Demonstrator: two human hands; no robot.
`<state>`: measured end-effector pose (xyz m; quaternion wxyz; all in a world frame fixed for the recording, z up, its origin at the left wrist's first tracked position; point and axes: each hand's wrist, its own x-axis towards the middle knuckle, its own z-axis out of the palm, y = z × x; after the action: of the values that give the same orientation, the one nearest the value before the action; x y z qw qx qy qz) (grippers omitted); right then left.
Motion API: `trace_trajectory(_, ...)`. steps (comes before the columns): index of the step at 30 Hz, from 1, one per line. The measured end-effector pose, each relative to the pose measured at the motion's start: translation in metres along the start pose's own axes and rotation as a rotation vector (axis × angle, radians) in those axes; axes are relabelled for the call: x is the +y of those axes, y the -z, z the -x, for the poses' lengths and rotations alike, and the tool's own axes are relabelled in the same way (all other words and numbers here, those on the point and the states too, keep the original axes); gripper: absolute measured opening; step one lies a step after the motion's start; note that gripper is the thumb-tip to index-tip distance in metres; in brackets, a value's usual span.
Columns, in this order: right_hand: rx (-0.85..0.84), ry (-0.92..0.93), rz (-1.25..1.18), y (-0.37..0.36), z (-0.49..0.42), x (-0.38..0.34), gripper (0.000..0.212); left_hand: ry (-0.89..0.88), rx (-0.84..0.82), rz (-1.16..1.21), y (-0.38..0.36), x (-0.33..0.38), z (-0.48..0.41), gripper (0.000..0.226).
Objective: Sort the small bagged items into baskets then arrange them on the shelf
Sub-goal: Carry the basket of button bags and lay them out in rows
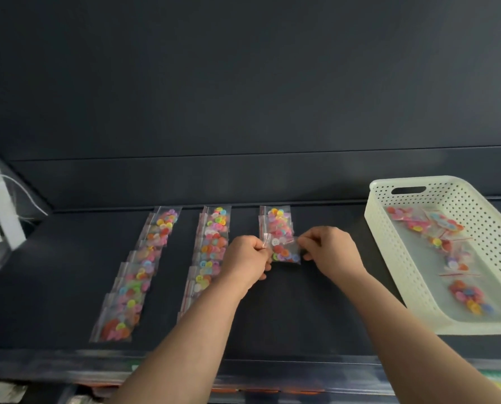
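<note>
While both hands (248, 256) pinch it, bag (284, 251) sits btwn (edges).

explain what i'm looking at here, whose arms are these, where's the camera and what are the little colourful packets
There is no machine: these are a person's two bare arms, filmed by a camera worn on their head, looking forward and down. The dark surface is a shelf. On it lie small clear bags of coloured buttons in a long left row, a long middle row and a short third row. The left hand and right hand each pinch a side of one bag at the near end of the third row. The cream basket at right holds more bags.
</note>
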<state>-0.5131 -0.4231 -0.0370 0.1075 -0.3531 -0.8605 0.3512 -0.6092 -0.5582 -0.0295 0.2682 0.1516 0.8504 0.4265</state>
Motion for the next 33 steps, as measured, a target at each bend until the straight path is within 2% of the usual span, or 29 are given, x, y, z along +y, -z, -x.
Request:
trace_trajectory(3,0.055,0.000,0.090,-0.006,-0.004,-0.004,0.014,0.015,0.060,-0.041,-0.002,-0.002,-0.004,0.001)
trace_trajectory(9,0.096,-0.030,0.196,-0.016,-0.010,-0.010,0.013,0.025,0.069,-0.142,-0.007,-0.007,-0.016,0.021)
trace_trajectory(14,0.105,-0.040,0.174,-0.019,-0.013,-0.010,0.012,0.020,0.074,-0.137,-0.007,-0.006,-0.022,0.032)
trace_trajectory(16,0.129,-0.027,0.174,-0.017,-0.011,-0.011,0.016,-0.003,0.099,-0.136,-0.006,-0.008,-0.023,0.038)
trace_trajectory(19,0.199,0.021,0.302,-0.005,-0.007,-0.014,0.020,-0.119,0.135,-0.160,-0.006,-0.005,-0.024,0.040)
trace_trajectory(24,0.357,0.139,0.463,0.033,0.007,-0.010,0.017,-0.226,-0.003,-0.105,-0.024,0.023,-0.012,0.014)
trace_trajectory(27,0.450,0.180,0.497,0.064,0.020,0.004,0.018,-0.253,-0.108,-0.085,-0.052,0.042,0.002,0.013)
trace_trajectory(30,0.506,0.121,0.479,0.102,0.035,0.030,0.023,-0.290,-0.184,-0.056,-0.086,0.063,0.020,0.013)
trace_trajectory(33,0.459,0.008,0.520,0.137,0.047,0.063,0.026,-0.309,-0.233,-0.008,-0.118,0.085,0.040,0.022)
